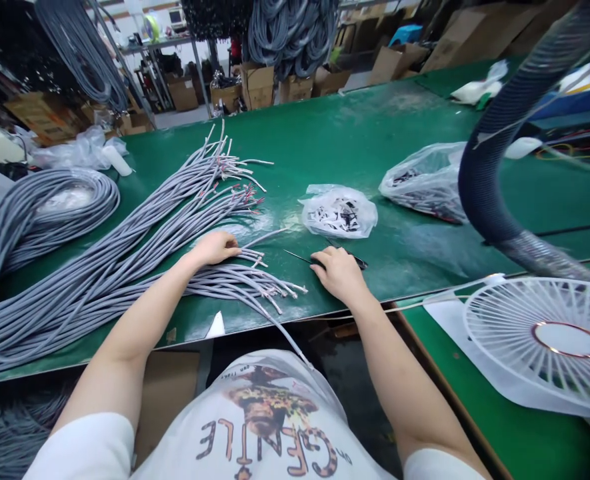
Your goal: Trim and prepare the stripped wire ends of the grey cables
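My left hand (216, 248) lies on a loose bundle of long grey cables (125, 267), its fingers over the strands near their cut ends. The cable ends (239, 193) fan out across the green workbench (355, 133), with thin pinkish tips showing. My right hand (339, 273) rests over a slim black-handled tool (357, 262), whose thin metal tip (295, 255) points left. Part of the tool is hidden under my fingers. Just beyond that hand sits a clear plastic bag (339, 213) of small black-and-white pieces. A larger clear bag (427, 183) lies further right.
A thick grey cable coil (49, 213) lies at the bench's left. A dark ribbed hose (495, 147) arcs down at right, above a white fan (535, 333) on a lower green surface. Grey cable coils (289, 33) hang overhead, and cardboard boxes (259, 87) stand beyond the bench.
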The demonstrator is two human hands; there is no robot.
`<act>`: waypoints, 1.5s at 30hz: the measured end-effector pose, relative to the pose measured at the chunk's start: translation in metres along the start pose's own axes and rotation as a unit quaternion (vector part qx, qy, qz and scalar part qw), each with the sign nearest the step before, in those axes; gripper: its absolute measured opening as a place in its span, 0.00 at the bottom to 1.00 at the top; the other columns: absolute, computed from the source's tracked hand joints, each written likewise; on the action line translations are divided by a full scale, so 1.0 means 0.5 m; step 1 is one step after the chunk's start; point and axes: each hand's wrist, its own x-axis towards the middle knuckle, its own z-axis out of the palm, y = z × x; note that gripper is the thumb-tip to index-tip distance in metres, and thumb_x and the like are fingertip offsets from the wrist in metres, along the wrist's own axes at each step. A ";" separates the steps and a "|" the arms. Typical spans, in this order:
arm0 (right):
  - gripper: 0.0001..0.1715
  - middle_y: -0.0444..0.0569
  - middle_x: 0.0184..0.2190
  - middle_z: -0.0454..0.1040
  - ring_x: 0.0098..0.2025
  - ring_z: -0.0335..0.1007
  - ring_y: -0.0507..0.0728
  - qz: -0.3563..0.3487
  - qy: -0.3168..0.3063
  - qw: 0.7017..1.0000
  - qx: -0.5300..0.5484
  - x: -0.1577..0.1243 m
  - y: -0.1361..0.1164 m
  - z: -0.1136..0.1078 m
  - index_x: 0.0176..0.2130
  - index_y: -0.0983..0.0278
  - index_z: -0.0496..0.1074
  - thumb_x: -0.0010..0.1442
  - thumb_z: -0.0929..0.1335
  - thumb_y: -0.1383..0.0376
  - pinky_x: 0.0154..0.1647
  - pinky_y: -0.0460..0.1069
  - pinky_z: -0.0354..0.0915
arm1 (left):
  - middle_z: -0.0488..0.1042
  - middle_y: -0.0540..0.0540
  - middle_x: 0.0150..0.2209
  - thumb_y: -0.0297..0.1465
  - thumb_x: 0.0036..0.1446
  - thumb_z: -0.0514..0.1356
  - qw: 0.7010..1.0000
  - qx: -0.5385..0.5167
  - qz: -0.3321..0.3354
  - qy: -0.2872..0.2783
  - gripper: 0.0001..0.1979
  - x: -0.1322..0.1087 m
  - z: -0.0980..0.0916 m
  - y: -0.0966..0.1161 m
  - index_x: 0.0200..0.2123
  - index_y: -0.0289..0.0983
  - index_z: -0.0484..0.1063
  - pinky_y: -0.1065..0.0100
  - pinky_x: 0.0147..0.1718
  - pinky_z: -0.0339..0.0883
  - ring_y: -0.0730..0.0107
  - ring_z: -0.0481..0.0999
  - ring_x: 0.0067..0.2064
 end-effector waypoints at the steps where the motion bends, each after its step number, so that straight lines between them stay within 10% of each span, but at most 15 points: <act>1: 0.15 0.55 0.39 0.74 0.40 0.65 0.61 0.002 -0.014 1.000 -0.003 0.000 -0.005 0.000 0.44 0.66 0.75 0.61 0.63 0.65 0.39 0.52 0.58 | 0.76 0.46 0.30 0.42 0.52 0.57 1.000 0.002 0.003 -0.002 0.15 0.005 -0.002 0.002 0.30 0.36 0.75 0.69 0.30 0.60 0.66 0.72 0.31; 9: 0.18 0.58 0.36 0.74 0.40 0.66 0.61 0.009 -0.037 0.999 -0.021 0.019 -0.011 -0.005 0.46 0.70 0.73 0.58 0.60 0.71 0.39 0.51 0.60 | 0.70 0.50 0.24 0.42 0.59 0.51 0.975 -0.079 -0.015 0.207 0.19 -0.019 -0.062 0.010 0.41 0.34 0.72 0.71 0.27 0.56 0.73 0.65 0.25; 17: 0.18 0.47 0.30 0.68 0.26 0.64 0.51 0.050 0.021 0.925 0.377 -0.011 0.000 0.011 0.42 0.66 0.73 0.57 0.59 0.69 0.29 0.47 0.62 | 0.66 0.53 0.21 0.43 0.58 0.54 0.916 -0.395 0.016 -0.065 0.17 -0.048 -0.033 0.066 0.39 0.34 0.69 0.76 0.16 0.47 0.82 0.55 0.16; 27: 0.08 0.40 0.22 0.65 0.21 0.61 0.48 0.075 0.002 0.794 0.603 -0.046 -0.161 -0.054 0.38 0.63 0.63 0.63 0.60 0.60 0.24 0.45 0.61 | 0.53 0.59 0.15 0.43 0.58 0.56 0.853 -0.520 -0.030 -0.015 0.28 -0.050 0.036 0.075 0.56 0.31 0.65 0.76 0.17 0.40 0.82 0.47 0.17; 34: 0.14 0.47 0.33 0.74 0.31 0.69 0.51 0.044 0.048 0.884 0.464 -0.009 -0.212 -0.015 0.44 0.64 0.69 0.64 0.59 0.63 0.36 0.47 0.64 | 0.48 0.59 0.15 0.43 0.59 0.55 0.877 -0.480 -0.017 0.033 0.28 -0.062 0.051 0.080 0.57 0.32 0.66 0.75 0.17 0.40 0.81 0.46 0.17; 37: 0.16 0.50 0.42 0.76 0.40 0.72 0.54 0.044 0.069 0.891 0.447 0.002 -0.215 -0.003 0.45 0.63 0.71 0.64 0.59 0.63 0.43 0.48 0.65 | 0.55 0.57 0.15 0.42 0.59 0.55 0.893 -0.447 -0.010 0.054 0.25 -0.066 0.050 0.083 0.55 0.34 0.69 0.74 0.18 0.48 0.78 0.51 0.18; 45: 0.18 0.48 0.30 0.75 0.37 0.73 0.56 0.052 0.060 0.899 0.431 0.011 -0.218 -0.002 0.46 0.63 0.74 0.64 0.59 0.63 0.41 0.49 0.66 | 0.76 0.48 0.28 0.37 0.60 0.53 0.913 -0.402 0.000 0.069 0.23 -0.069 0.039 0.093 0.54 0.31 0.70 0.70 0.31 0.67 0.69 0.73 0.30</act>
